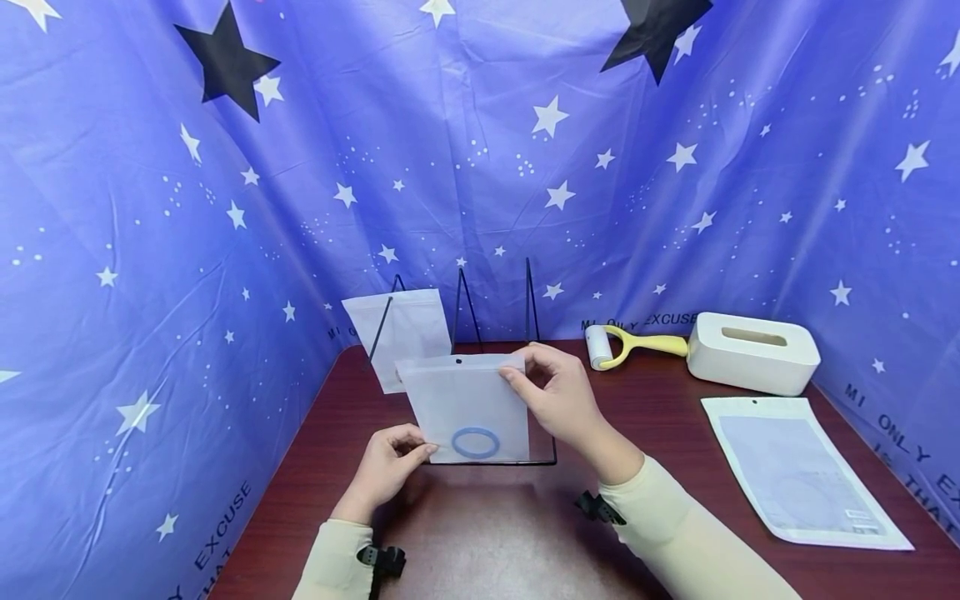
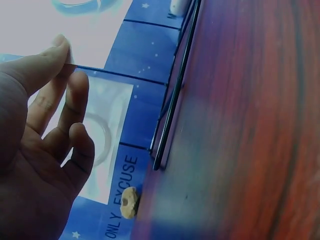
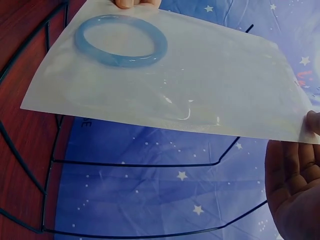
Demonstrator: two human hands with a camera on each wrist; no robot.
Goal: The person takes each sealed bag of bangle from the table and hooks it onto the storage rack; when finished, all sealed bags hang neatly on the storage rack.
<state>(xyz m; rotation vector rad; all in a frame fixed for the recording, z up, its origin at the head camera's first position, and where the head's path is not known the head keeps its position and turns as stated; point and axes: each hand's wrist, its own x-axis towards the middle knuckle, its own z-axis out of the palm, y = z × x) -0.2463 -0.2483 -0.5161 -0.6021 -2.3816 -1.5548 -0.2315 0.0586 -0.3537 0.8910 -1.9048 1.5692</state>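
In the head view, the white pouch (image 1: 459, 398) was pinched at its lower left corner by the left hand (image 1: 384, 467) and at its upper right by the right hand (image 1: 558, 390), presumably so it was stretched flat; black rack wires (image 1: 527, 300) were seen beyond the fingers. The holed edge was turned upward, the long axis seemingly slanted down to the blue ring (image 1: 476, 456).

In the left wrist view, the lower fingers were loosely bent (apparently unneeded).

In the right wrist view, the ring end was pointed away from the right thumb.
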